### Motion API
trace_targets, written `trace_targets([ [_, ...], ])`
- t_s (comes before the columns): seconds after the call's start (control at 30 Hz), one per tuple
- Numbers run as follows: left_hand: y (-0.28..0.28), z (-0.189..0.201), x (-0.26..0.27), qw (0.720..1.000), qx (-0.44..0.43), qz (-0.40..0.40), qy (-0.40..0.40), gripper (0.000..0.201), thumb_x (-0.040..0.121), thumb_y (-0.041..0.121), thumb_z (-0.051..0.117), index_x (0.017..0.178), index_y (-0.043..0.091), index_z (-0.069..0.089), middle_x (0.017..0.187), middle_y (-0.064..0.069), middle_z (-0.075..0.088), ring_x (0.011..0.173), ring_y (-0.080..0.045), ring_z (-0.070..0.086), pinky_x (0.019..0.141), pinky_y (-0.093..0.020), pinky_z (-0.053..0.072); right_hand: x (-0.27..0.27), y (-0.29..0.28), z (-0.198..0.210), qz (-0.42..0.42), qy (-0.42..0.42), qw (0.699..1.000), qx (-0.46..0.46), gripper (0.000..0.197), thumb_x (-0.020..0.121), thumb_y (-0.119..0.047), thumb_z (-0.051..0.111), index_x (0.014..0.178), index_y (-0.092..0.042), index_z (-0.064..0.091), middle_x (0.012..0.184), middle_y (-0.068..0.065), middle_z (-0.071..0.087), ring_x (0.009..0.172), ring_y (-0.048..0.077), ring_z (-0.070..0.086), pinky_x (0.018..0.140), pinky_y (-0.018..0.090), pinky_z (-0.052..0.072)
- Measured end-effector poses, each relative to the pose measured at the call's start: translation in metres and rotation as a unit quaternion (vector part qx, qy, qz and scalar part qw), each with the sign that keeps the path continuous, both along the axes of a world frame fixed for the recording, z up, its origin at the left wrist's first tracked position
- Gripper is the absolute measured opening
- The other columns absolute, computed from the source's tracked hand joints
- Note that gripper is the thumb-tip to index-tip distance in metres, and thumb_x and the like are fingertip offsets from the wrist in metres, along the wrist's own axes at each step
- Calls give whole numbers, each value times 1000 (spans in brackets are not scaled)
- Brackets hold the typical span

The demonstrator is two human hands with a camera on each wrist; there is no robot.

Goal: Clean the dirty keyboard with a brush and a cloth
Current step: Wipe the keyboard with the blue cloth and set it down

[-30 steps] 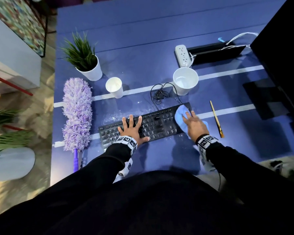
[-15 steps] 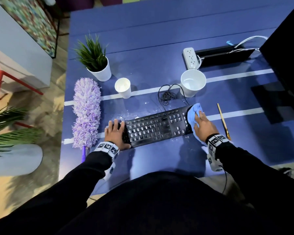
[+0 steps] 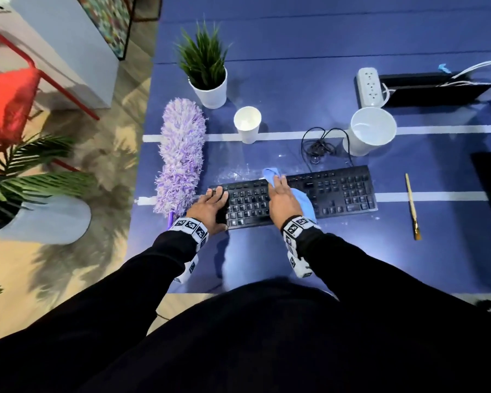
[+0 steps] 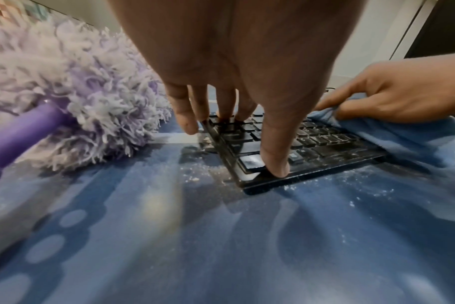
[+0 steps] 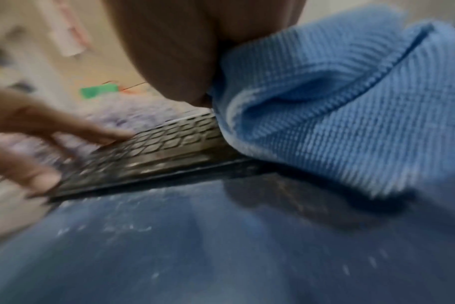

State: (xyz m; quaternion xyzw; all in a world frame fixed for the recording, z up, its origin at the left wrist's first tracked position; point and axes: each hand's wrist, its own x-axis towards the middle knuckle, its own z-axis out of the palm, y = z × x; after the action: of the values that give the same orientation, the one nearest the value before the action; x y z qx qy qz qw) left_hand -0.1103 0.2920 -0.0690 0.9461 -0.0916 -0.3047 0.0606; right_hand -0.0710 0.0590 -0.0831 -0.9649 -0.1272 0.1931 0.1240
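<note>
The black keyboard (image 3: 338, 194) lies across the blue table (image 3: 295, 251), with white dust on its keys (image 4: 252, 160). At its left end my left hand (image 3: 213, 205) presses down with straight fingers, the thumb (image 4: 273, 148) on the near corner. My right hand (image 3: 281, 194) is left of the keyboard's middle, fingers bent over a bunched blue cloth (image 3: 305, 201) that it holds on the keys. The cloth (image 5: 338, 102) hangs over the near edge. A thin wooden brush (image 3: 412, 205) lies on the table right of the keyboard, in neither hand.
A purple fluffy duster (image 3: 182, 154) lies just left of the keyboard, close to my left hand. Behind stand a paper cup (image 3: 247, 123), a white tub (image 3: 372, 129), a potted plant (image 3: 207, 72), a power strip (image 3: 369, 86) and the coiled cable (image 3: 321, 146). White powder (image 4: 364, 179) speckles the table.
My right hand has slid the blue cloth from the keyboard's right end to left of its middle. My left hand moved from the keys to the left end and stays there.
</note>
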Motion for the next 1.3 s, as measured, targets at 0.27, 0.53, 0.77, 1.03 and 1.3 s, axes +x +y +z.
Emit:
trace_targets([
  [0.27, 7, -2, -2, 996, -60, 57, -20, 116, 76, 43, 77, 154, 24, -7, 163, 0, -4, 148, -28, 15, 120, -39, 20, 16, -28, 0, -9, -22, 994, -104, 68, 90, -2, 46, 151, -7, 16, 159, 17, 12, 149, 36, 4, 122, 36, 11],
  [0.53, 13, -5, -4, 976, -160, 136, -60, 151, 60, 34, 89, 133, 36, -43, 163, -1, -7, 121, -36, 56, 96, -46, 49, -12, 93, 2, 75, 12, 997, 9, 58, 90, 5, 36, 147, -3, 28, 160, 18, 10, 149, 31, 7, 120, 38, 19],
  [0.77, 19, -6, -1, 981, -145, 110, -74, 150, 58, 44, 89, 142, 25, -34, 163, -1, -2, 118, -36, 57, 92, -41, 50, -6, 106, 10, 193, 24, 980, 35, 63, 88, 2, 46, 148, -7, 30, 159, 14, 19, 149, 29, 12, 118, 42, 24],
  [1.03, 8, 3, 9, 993, 53, -36, -96, 113, 66, 67, 68, 151, 13, 18, 160, -9, 14, 137, -24, 39, 110, -38, 27, -40, 58, 20, 284, 6, 958, 36, 56, 87, 8, 42, 141, -6, 44, 153, 16, 33, 143, 31, 29, 112, 41, 34],
  [1.3, 18, 9, 18, 993, 70, -75, -57, 122, 64, 61, 77, 155, 21, 6, 161, -5, 16, 142, -25, 28, 115, -38, 22, -18, -10, 15, 184, -11, 981, -54, 59, 87, 7, 40, 144, -9, 39, 159, 8, 22, 149, 32, 8, 119, 32, 15],
])
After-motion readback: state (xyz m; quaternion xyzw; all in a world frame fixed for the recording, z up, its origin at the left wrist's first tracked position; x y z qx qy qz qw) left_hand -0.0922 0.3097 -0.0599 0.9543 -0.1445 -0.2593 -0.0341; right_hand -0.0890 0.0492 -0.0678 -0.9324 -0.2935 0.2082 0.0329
